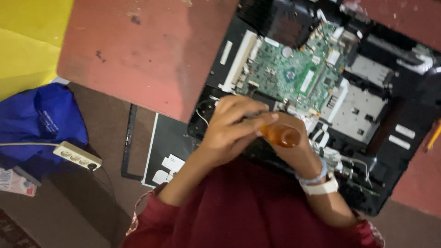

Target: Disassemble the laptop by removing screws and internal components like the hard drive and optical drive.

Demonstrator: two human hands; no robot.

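Nearest, the left hand (232,126) closes its fingers around a screwdriver (275,133) (amber handle), and the right hand (294,144) beneath wraps that handle too. Beyond them an opened laptop chassis (390,151) on the reddish table (147,50) exposes its green motherboard (294,73). A white power strip (77,155) lies on the floor.

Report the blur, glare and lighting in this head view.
Head view: dim, warm lighting; the whole frame is softly motion-blurred, worst on the left hand and right hand around the amber screwdriver handle, which carries a small highlight. The green circuit board stays fairly legible. The dark laptop casing loses detail; the frame is tilted.
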